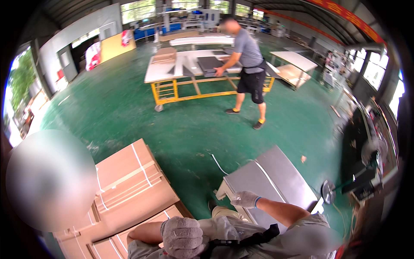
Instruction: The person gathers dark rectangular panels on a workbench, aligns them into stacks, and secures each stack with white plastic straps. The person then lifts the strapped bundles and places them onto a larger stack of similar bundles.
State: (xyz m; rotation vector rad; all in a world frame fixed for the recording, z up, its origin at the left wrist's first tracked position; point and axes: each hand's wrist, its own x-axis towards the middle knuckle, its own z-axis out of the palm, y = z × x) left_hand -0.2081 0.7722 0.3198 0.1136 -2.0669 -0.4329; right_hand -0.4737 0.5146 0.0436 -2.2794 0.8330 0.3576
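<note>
My left hand (183,237), in a grey knit glove, is held close to my body with its fingers curled into a fist. Whatever may be inside it is hidden. Over the near edge of a stack of grey panels (291,170) hovers my right hand (245,199), also gloved, its fingers drawn together. I cannot make out what it grips, if anything. A white strap (268,178) runs across the top of the grey stack. Another strap end (219,164) curves out past the stack's far left corner onto the floor.
Strapped brown cardboard bundles (125,172) lie to my left. Across the green floor (108,108), a person (250,52) handles dark panels (210,64) at a yellow-framed wheeled table (164,93). A machine with a round base (328,192) stands at right. A blurred patch covers the left.
</note>
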